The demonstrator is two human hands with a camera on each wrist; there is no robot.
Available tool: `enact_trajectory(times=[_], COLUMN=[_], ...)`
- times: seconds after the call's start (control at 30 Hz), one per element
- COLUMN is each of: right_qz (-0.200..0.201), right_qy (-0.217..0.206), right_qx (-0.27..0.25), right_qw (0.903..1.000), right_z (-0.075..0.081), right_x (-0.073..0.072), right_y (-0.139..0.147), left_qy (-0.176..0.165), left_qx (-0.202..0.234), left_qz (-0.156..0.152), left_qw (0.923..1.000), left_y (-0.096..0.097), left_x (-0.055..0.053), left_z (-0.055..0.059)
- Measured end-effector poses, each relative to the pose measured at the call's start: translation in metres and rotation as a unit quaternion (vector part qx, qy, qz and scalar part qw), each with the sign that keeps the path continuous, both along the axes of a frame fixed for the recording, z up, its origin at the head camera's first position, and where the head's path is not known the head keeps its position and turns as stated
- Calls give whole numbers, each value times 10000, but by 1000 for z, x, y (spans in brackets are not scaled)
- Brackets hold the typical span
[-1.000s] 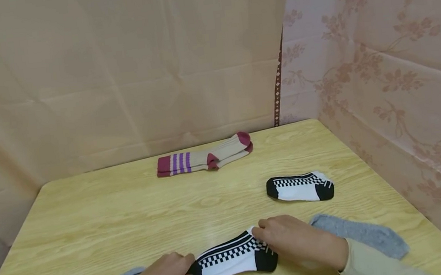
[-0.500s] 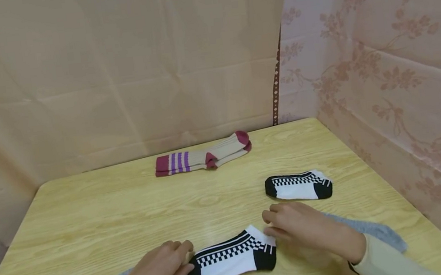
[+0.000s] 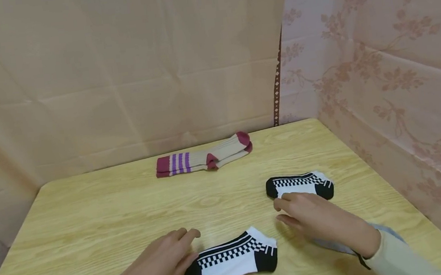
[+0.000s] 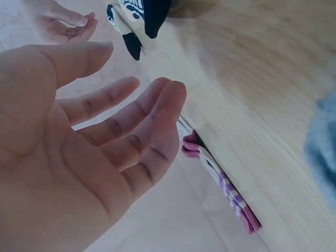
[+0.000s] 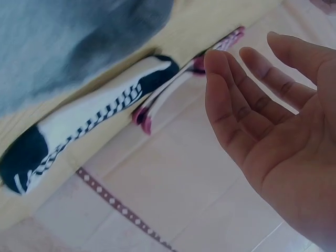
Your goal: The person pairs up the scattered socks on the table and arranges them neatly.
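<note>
A black-and-white checkered ankle sock (image 3: 231, 263) lies flat near the table's front. My left hand (image 3: 157, 262) hovers at its black toe end, fingers relaxed and holding nothing; whether it touches the sock is hard to tell. My right hand (image 3: 315, 217) is over the table to the right, in front of a matching ankle sock (image 3: 297, 183) and partly covering its lower edge. In the right wrist view this hand (image 5: 273, 115) has loosely bent fingers and nothing in them. The left wrist view likewise shows the left palm (image 4: 94, 136) bare.
Cream crew socks (image 3: 202, 160) with maroon ends and purple stripes lie paired at the table's back edge. A grey sock (image 3: 333, 247) is partly hidden under the right forearm, and another is mostly covered by the left. Fabric hangs behind and along the right side.
Both hands have let go of the near checkered sock, which now lies flat. The right hand has moved right and away, toward the other checkered sock; the left has lifted slightly.
</note>
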State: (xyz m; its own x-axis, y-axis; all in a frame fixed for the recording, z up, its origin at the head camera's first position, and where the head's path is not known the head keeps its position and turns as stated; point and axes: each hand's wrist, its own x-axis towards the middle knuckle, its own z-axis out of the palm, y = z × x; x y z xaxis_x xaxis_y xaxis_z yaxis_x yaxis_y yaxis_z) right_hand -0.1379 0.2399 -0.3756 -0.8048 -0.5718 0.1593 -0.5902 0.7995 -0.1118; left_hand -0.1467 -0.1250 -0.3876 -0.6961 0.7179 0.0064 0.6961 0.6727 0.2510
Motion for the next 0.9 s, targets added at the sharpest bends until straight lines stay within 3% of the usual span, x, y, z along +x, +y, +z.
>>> enact_trajectory(times=[0.1,0.33,0.53,0.7,0.9], right_qz=[-123,-285,-337,-471,-740], right_qy=[26,121,113,177,249], right_qx=[33,-97,-313,-408,-446], right_qw=[9999,9995,9989,9979,9959], right_z=[1,-2,-4,-4,-7], right_x=[-1,2,5,5,-2], right_y=[7,21,32,43,55], left_qy=[237,-65,154,116,298], left_qx=[54,27,120,98,57], left_qz=[-101,-212,-503,-638,-849], left_qw=[9997,9998,9985,9978,9959], left_y=[4,15,23,33,54], left_x=[-6,-20,-30,-40,-54], left_z=[2,7,7,8,17])
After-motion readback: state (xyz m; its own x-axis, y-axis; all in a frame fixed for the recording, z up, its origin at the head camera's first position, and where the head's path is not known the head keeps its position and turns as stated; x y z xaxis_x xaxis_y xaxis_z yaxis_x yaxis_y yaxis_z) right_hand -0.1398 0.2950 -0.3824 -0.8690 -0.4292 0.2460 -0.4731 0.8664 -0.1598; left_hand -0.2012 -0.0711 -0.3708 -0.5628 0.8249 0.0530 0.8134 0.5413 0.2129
